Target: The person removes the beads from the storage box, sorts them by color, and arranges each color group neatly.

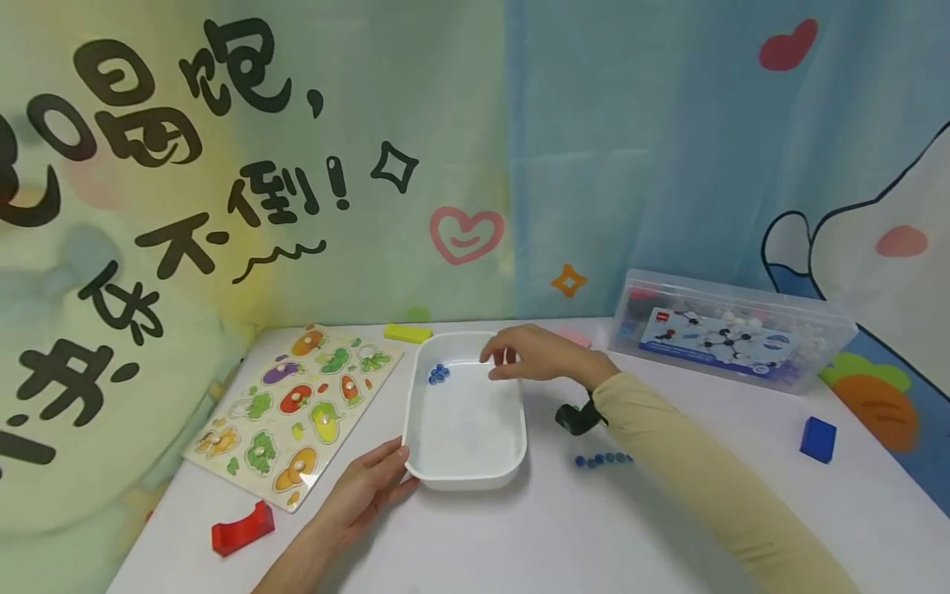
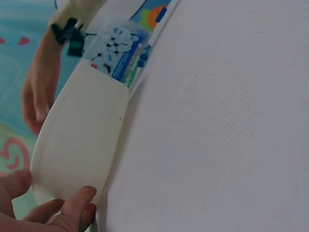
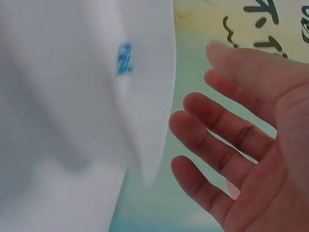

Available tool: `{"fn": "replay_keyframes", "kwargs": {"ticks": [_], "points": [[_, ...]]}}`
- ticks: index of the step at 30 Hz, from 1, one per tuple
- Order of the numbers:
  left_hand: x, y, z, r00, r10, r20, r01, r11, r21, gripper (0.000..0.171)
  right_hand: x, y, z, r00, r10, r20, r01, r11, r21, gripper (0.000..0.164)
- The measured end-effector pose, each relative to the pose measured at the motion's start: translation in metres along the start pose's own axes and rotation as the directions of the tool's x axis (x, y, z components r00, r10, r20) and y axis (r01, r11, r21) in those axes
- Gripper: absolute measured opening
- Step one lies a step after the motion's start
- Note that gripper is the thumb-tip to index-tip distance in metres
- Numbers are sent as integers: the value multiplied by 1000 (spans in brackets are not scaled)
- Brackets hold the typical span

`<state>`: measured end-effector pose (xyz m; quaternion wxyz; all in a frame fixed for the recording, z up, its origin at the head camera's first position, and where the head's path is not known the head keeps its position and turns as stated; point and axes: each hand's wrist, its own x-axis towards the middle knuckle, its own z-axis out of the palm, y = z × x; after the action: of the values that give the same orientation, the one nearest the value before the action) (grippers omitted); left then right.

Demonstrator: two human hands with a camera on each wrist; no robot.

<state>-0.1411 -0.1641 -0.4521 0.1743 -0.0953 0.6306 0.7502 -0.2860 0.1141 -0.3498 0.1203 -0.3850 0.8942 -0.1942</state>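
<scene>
A white plastic tray [image 1: 467, 412] stands mid-table, with a small cluster of blue beads [image 1: 439, 374] inside its far left part. My left hand [image 1: 371, 487] grips the tray's near left corner, thumb on one side and fingers on the other, as the left wrist view also shows on the tray's outer wall [image 2: 79, 140]. Over the tray's far right rim hovers my right hand [image 1: 530, 353]; its loosely bent fingers [image 3: 217, 145] hold nothing. A row of blue beads [image 1: 603, 459] lies on the table right of the tray, partly behind the right sleeve.
To the left lies a vegetable puzzle board [image 1: 312, 404], with a red block [image 1: 242, 529] in front. A yellow block [image 1: 407, 332] sits behind the tray. At the back right is a clear plastic box [image 1: 731, 330]; a blue block [image 1: 818, 439] lies near the right edge.
</scene>
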Motion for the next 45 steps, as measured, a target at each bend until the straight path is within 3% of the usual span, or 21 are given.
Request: {"fn": "replay_keyframes", "kwargs": {"ticks": [6,11,15,20,30,42,45], "points": [[2,-3,1,1000,19,16,-19,1000,-9,62,55,-13,19,995,16,95,-14,1000,-27,33],[2,-3,0,1000,24,13,-23,1000,-12,63,81,-11,34,980,149,129,-142,988,-65,36],[2,-3,-2,1000,23,16,-23,1000,-10,62,93,-9,47,953,264,149,-249,962,-112,42],[2,-2,-2,1000,18,24,-18,1000,-9,61,96,-6,56,927,344,150,-324,935,-142,47],[2,-2,-2,999,30,37,-29,999,-15,63,97,-14,58,934,342,101,-328,935,-134,42],[2,-3,-2,999,29,34,-28,999,-17,61,96,-11,66,915,397,67,-381,908,-175,15],[2,-2,-2,999,25,31,-24,1000,-16,62,93,-9,64,921,383,77,-365,913,-181,12]]}}
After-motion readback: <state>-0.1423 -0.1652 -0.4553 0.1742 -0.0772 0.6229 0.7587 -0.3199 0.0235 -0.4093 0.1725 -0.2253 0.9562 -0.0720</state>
